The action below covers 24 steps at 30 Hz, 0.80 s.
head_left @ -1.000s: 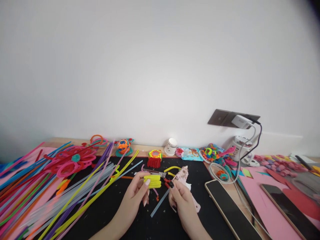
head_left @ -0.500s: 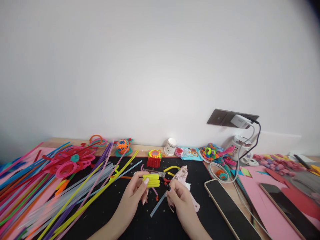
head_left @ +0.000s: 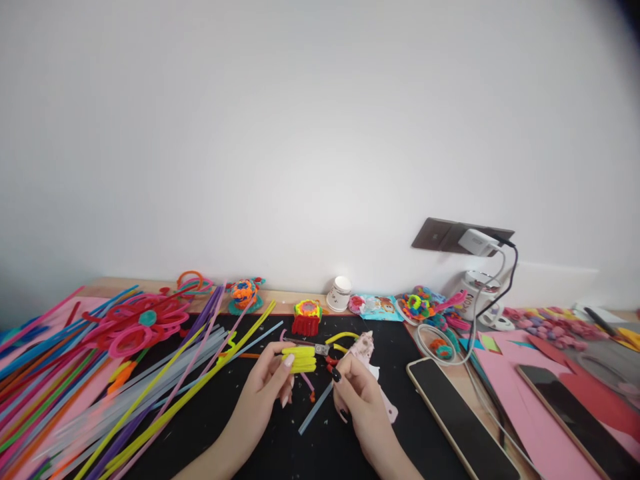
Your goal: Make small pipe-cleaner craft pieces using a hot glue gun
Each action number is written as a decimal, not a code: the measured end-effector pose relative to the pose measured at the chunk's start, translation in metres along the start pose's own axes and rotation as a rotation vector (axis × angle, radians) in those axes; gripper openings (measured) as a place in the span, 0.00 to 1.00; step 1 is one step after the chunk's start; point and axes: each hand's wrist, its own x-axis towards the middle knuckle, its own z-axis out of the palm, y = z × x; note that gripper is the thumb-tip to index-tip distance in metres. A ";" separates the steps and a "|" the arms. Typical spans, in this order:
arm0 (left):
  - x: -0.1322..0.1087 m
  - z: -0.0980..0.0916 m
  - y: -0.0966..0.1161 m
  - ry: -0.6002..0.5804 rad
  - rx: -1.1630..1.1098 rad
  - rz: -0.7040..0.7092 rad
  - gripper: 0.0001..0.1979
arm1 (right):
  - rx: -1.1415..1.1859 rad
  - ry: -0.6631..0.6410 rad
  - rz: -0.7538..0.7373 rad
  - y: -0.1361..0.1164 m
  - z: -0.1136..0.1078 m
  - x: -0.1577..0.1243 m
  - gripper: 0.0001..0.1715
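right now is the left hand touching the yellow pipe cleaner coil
Touching. The head view shows the left hand pinching the yellow pipe cleaner coil between thumb and fingers, with no gap.

The mat (head_left: 240, 433) is plain black. Over its middle the fuzzy bundle (head_left: 299, 358) is bright yellow. The left hand (head_left: 263, 397) on it has pale pink nails, the right hand (head_left: 357, 400) black ones. Just behind, a glue gun (head_left: 364, 348) is pale pink with small dark print. At the mat's far edge a tassel (head_left: 306, 319) is red under a yellow-and-orange top. Left of the mat, craft stems (head_left: 65, 380) run pink, blue, orange, green, purple and yellow. To its right, the paper (head_left: 525, 407) is pink and the phone (head_left: 453, 417) black.
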 end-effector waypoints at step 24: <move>0.000 0.002 -0.001 -0.147 -0.007 -0.043 0.19 | -0.230 -0.087 -0.133 -0.002 0.002 -0.003 0.28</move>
